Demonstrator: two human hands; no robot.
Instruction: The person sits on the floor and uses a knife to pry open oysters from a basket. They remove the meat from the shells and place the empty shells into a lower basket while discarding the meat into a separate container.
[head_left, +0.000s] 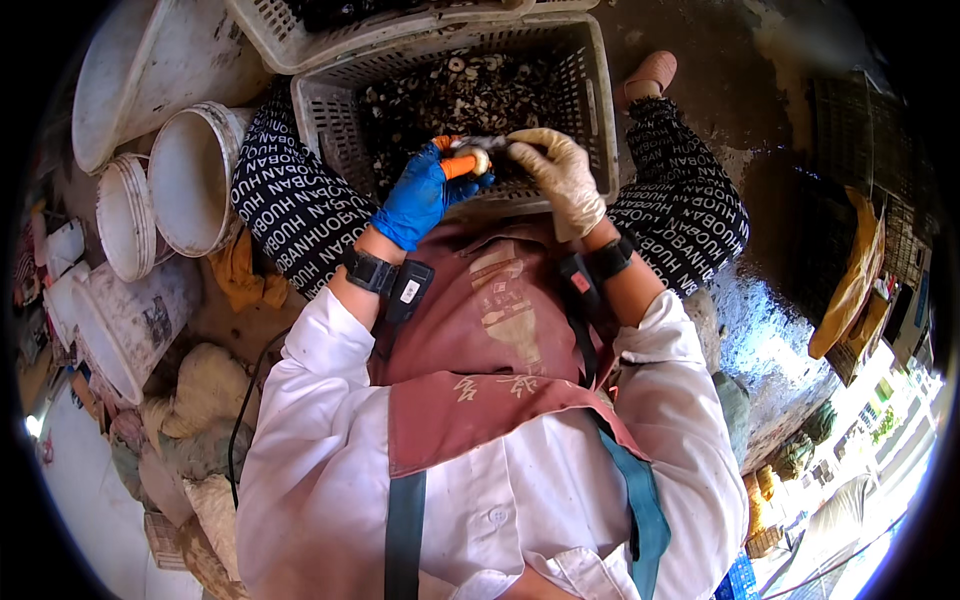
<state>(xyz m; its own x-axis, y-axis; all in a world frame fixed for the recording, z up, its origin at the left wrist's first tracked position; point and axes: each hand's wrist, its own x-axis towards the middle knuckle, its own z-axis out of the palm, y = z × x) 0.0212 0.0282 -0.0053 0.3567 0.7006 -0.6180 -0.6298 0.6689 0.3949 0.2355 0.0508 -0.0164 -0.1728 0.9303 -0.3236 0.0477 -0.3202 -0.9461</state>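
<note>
My left hand (427, 191) wears a blue glove with orange covers on some fingers. Between its fingertips is a small pale rounded piece (478, 160), perhaps a mushroom stem. A small, blurred grey object (487, 142) spans the gap to my right hand (562, 176), which is in an off-white glove and pinches its near end. What that object is cannot be made out. Both hands are over the near side of a pale slotted plastic crate (606, 112). Inside lie many small dark and whitish pieces (457, 97), seemingly cut mushrooms.
A second plastic crate (274, 45) overlaps the far rim. White buckets (187, 180) and a large pale tub (112, 90) stand at left. Stuffed sacks (206, 390) and a black cable (244, 427) lie nearby. My knees flank the crate; stacked dark crates (847, 135) are at right.
</note>
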